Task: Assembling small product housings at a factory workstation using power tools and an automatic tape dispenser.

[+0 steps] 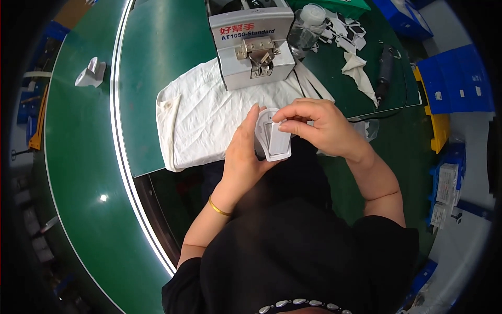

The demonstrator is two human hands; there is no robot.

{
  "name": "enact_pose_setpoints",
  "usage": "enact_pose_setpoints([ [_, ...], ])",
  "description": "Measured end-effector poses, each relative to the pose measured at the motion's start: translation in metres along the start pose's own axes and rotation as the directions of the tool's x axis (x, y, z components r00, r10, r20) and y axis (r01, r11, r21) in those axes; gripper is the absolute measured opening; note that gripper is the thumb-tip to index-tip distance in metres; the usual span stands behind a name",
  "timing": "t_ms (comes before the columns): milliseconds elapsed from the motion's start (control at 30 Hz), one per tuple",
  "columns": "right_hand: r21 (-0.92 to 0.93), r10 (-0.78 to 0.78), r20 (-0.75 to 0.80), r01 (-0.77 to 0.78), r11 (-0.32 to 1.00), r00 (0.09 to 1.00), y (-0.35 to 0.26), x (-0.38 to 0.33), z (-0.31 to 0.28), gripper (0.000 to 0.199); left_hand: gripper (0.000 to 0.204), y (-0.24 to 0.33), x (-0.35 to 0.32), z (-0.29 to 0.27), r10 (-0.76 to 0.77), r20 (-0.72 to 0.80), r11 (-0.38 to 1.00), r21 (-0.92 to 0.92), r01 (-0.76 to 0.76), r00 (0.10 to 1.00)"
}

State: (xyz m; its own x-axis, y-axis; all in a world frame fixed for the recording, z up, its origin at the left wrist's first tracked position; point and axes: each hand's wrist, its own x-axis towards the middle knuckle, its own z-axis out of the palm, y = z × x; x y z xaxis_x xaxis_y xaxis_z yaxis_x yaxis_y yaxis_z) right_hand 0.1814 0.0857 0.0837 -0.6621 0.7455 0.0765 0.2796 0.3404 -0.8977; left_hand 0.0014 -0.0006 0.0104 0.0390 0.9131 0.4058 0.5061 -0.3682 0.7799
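Observation:
My left hand [243, 154] grips a small white plastic housing [274, 140] from its left side, holding it upright above my lap at the table's near edge. My right hand [316, 125] reaches over from the right, with its fingertips pinched on the top of the same housing. Whether a small piece sits between those fingertips is hidden. A gold bangle [218, 208] rings my left wrist.
A white cloth [201, 118] covers the green mat [151, 63], with a grey metal box machine [253, 44] at its far edge. Beyond are a clear bottle [306, 26], small white parts [348, 31], a black power screwdriver [386, 73] and blue bins [455, 78]. A white part [91, 73] rides the green belt.

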Motion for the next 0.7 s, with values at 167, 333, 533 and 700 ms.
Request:
enact_pose_setpoints([
  [167,-0.027,0.012,0.106,-0.009,1.000,0.994,0.002,0.008,-0.001,0.016,0.107,-0.005,-0.002,0.002,-0.012,-0.001,0.999,-0.030,0.012,1.000],
  [333,-0.279,-0.136,0.100,0.159,0.947,0.986,0.006,0.008,0.006,0.018,0.106,-0.004,-0.001,0.002,-0.002,0.006,1.000,-0.030,0.002,1.000],
  [533,-0.193,-0.042,-0.135,0.016,0.981,0.990,0.023,-0.010,0.021,0.046,0.109,-0.008,-0.006,0.001,0.012,0.047,0.999,-0.049,-0.009,0.999],
  [700,0.654,0.316,0.125,-0.318,0.687,0.940,0.021,-0.035,0.033,0.059,0.105,-0.003,-0.021,0.000,0.085,0.060,0.977,-0.201,-0.071,0.995],
])
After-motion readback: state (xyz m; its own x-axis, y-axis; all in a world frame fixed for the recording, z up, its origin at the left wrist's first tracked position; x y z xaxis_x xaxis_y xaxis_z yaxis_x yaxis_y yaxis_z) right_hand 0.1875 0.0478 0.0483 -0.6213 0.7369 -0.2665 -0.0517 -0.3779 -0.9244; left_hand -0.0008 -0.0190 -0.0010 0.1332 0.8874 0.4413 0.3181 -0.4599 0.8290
